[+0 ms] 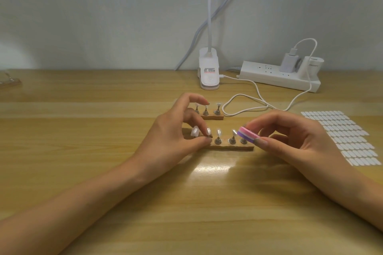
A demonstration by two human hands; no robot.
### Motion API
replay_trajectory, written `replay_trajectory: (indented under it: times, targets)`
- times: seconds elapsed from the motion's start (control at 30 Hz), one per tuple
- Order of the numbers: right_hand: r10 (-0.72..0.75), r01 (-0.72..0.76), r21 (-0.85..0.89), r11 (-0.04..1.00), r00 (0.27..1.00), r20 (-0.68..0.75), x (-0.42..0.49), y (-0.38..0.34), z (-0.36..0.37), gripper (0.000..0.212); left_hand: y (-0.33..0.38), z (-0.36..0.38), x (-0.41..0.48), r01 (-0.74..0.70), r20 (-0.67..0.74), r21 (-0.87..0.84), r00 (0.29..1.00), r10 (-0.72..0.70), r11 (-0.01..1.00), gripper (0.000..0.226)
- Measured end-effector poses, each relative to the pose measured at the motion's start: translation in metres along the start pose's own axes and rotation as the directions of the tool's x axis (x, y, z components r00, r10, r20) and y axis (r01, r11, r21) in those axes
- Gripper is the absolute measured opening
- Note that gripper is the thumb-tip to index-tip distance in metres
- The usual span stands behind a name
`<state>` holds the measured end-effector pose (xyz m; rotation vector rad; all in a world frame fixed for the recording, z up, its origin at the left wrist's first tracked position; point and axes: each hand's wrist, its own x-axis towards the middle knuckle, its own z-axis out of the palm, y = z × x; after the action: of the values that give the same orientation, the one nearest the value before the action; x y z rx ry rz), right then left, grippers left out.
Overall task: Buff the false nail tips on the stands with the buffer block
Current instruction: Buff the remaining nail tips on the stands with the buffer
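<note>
We see our left hand [172, 130] and right hand [296, 136] bare, with slim, long fingers and short, rounded nails. Our left forearm [93, 192] and right forearm [342, 192] are smooth and uncovered all the way to the frame edge.

Buffer block [249, 133] hides the near stand's [234, 148] rightmost tip.

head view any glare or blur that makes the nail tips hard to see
In the head view a bright glare sits on the table just in front of the near stand; the clear nail tips look soft and washed out, while the buffer block reads clearly; the far left edge of the view is blurred.
</note>
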<state>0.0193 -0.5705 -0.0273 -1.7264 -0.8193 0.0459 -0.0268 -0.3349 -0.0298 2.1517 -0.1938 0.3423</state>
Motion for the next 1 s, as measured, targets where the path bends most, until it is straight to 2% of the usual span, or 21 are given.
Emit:
replay_trajectory:
  times: [0.13,0.23,0.3,0.37,0.47,0.53,0.73,0.87,1.0]
  targets:
    - [-0.006,0.006,0.002,1.000,1.000,0.004,0.000,0.000,0.000,0.039,0.006,0.003,-0.004,-0.155,-0.021,0.212,0.986,0.163,0.965,0.060]
    - [-0.025,0.024,-0.018,1.000,1.000,-0.012,0.000,0.001,-0.001,0.035,0.010,0.005,-0.008,-0.280,-0.083,0.303,0.944,0.318,0.911,0.064]
    - [-0.062,0.060,-0.058,0.996,0.998,-0.032,-0.002,0.001,-0.003,0.029,0.014,0.004,-0.010,-0.378,-0.118,0.234,0.904,0.412,0.896,0.064]
    - [-0.186,0.178,-0.161,0.971,0.982,-0.036,-0.004,0.000,-0.003,0.021,0.019,0.005,-0.015,-0.434,-0.142,0.059,0.888,0.438,0.899,0.061]
    - [-0.386,0.369,-0.283,0.886,0.923,-0.004,-0.010,-0.008,0.000,0.019,0.025,0.008,-0.027,-0.358,-0.125,-0.157,0.932,0.341,0.920,0.056]
    - [-0.444,0.427,-0.309,0.850,0.896,0.017,-0.013,-0.013,0.004,0.019,0.026,0.010,-0.034,-0.256,-0.070,-0.252,0.967,0.247,0.933,0.059]
    - [-0.445,0.437,-0.397,0.807,0.892,0.078,-0.014,-0.014,0.010,0.019,0.023,0.012,-0.036,-0.114,0.005,-0.386,0.992,0.125,0.916,0.062]
    - [-0.460,0.459,-0.431,0.776,0.881,0.110,-0.015,-0.013,0.011,0.016,0.021,0.014,-0.038,-0.057,0.055,-0.463,0.994,0.093,0.885,0.061]
    - [-0.441,0.428,-0.423,0.798,0.895,0.075,-0.014,-0.013,0.011,0.017,0.020,0.015,-0.039,-0.021,0.079,-0.518,0.994,0.072,0.855,0.057]
